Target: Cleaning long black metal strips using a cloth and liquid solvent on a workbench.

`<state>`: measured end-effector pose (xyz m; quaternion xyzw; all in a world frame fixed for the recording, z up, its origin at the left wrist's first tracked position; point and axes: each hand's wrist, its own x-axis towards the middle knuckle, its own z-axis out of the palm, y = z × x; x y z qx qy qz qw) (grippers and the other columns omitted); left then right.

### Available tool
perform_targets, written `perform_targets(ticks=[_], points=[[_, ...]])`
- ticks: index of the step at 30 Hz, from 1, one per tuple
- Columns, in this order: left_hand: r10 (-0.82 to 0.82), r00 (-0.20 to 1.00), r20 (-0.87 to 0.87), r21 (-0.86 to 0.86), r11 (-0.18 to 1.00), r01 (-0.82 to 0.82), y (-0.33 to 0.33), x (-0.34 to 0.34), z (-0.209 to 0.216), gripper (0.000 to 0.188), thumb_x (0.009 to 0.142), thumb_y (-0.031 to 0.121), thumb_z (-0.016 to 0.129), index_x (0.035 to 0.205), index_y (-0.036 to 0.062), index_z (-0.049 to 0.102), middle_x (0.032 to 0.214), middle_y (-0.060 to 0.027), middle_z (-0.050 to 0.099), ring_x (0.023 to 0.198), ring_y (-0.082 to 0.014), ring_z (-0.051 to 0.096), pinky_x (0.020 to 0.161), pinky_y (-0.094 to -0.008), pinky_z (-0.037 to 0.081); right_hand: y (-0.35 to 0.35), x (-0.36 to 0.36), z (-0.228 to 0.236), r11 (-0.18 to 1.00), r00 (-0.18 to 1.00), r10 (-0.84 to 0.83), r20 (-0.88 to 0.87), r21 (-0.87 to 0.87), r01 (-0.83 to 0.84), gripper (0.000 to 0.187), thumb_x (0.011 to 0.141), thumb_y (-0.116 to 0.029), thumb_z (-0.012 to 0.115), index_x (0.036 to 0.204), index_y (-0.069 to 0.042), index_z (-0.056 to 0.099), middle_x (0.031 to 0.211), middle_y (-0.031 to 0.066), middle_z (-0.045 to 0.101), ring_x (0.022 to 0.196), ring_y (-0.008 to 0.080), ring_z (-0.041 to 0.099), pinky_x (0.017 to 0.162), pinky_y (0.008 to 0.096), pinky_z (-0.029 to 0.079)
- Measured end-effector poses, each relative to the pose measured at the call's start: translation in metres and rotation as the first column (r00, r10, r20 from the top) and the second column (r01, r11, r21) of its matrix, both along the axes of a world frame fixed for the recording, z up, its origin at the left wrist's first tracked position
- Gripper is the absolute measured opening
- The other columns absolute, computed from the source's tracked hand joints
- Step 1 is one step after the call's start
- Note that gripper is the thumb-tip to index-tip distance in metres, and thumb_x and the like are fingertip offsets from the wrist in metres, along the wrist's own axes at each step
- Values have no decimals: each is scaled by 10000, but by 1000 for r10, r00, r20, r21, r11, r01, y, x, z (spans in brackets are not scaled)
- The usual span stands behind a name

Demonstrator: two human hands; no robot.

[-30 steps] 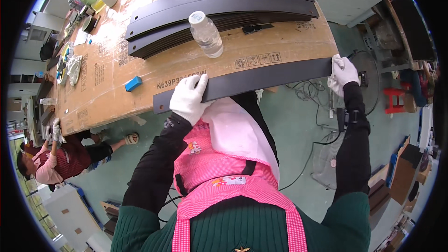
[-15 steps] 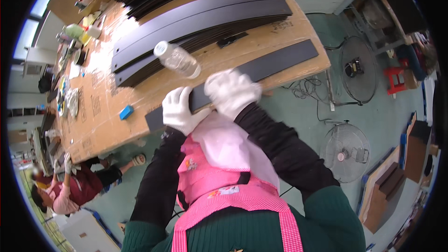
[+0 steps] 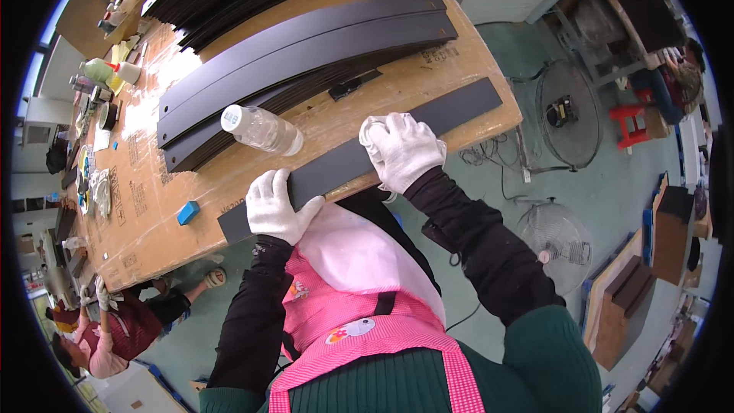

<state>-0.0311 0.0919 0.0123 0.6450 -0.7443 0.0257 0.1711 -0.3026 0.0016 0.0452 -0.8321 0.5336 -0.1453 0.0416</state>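
A long, narrow dark grey board [image 3: 330, 170] lies along the near edge of the cardboard-covered table. My left hand [image 3: 277, 208], in a white glove, grips it near its left end, fingers over the top and thumb by the near edge. On the middle of the board rests my right hand [image 3: 407, 154], also gloved, closed round a bunched white cloth [image 3: 372, 138] pressed to the surface. Just beyond the board stands a clear plastic bottle [image 3: 264, 131] with a white cap. Left of my left hand sits a small blue block [image 3: 188, 213].
Stacks of similar dark boards [image 3: 306, 50] fill the far side of the table [image 3: 153, 218]. Bottles and tools crowd its left end. A co-worker [image 3: 115, 329] in gloves is at lower left. Fans [image 3: 562, 241] and a red stool [image 3: 628, 126] stand on the right.
My right hand has slid right along the board with the cloth. My left hand keeps its hold near the left end. The whole view has shifted slightly.
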Motion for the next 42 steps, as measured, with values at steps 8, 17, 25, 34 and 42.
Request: perform_targets(ticks=[8, 17, 25, 34, 42], points=[[-14, 1000, 17, 2, 1000, 14, -5, -5, 6, 785, 725, 478, 904, 1306, 30, 623, 1277, -182, 637, 1218, -398, 600, 1066, -526, 475, -96, -155, 26, 722, 724, -627, -287, 135, 678, 405, 922, -330, 812, 1271, -197, 656, 1277, 153, 671, 1165, 334, 712, 989, 432, 615], [1, 999, 37, 6, 1000, -1, 0, 0, 4, 792, 723, 479, 908, 1311, 33, 618, 1276, -180, 638, 1222, -399, 599, 1067, -527, 478, -101, -118, 53, 752, 770, -423, -478, 289, 592, 699, 753, -445, 938, 1287, -69, 689, 1238, 180, 725, 1085, 319, 763, 937, 418, 638], [10, 999, 50, 13, 1000, -11, 1, 5, 5, 785, 723, 481, 909, 1302, 36, 619, 1268, -176, 636, 1216, -400, 601, 1082, -526, 467, -38, -66, -4, 922, 903, -387, -185, -49, 385, 213, 985, -220, 593, 1163, -140, 676, 1191, 115, 707, 1065, 290, 727, 925, 467, 608], [6, 1000, 25, 6, 1000, -6, -3, 1, -1, 775, 727, 485, 906, 1297, 40, 628, 1268, -174, 643, 1228, -399, 601, 1079, -527, 471, -24, -117, -40, 874, 871, -480, -105, -141, 464, 266, 973, -307, 627, 1197, -163, 622, 1111, 141, 651, 1037, 342, 692, 890, 469, 581], [23, 1000, 7, 24, 999, -23, 0, 4, 1, 777, 737, 511, 899, 1298, 46, 630, 1289, -180, 637, 1242, -399, 597, 1081, -526, 469, -56, -151, -11, 713, 738, -666, -112, 194, 673, 300, 1033, -375, 566, 1236, -174, 656, 1245, 140, 691, 1152, 343, 696, 981, 482, 577]])
